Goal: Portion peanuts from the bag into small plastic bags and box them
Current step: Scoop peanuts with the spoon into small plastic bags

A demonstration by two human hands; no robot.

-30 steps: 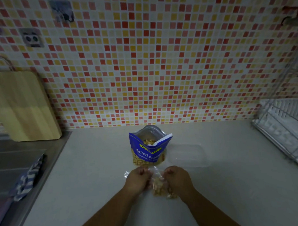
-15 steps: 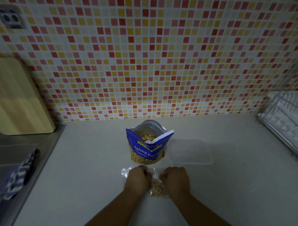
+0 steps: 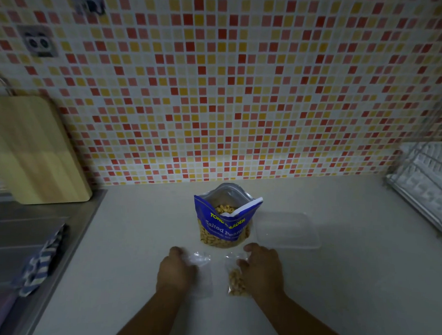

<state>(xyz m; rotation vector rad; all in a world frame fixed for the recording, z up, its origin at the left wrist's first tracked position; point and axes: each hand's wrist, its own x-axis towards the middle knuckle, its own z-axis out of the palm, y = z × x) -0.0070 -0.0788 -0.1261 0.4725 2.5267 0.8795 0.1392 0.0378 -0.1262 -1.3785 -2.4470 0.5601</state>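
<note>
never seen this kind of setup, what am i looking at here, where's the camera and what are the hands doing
There is no machine here: a person works with bare hands, and one wide-angle camera worn on the head looks down at them. On the countertop stands an open blue peanut bag, with a clear plastic box to its right. The right hand pinches a small bag of peanuts. The left hand lies on an empty clear bag; whether it grips it is unclear. A wooden cutting board leans at the left, a dish rack sits at the right.
</note>
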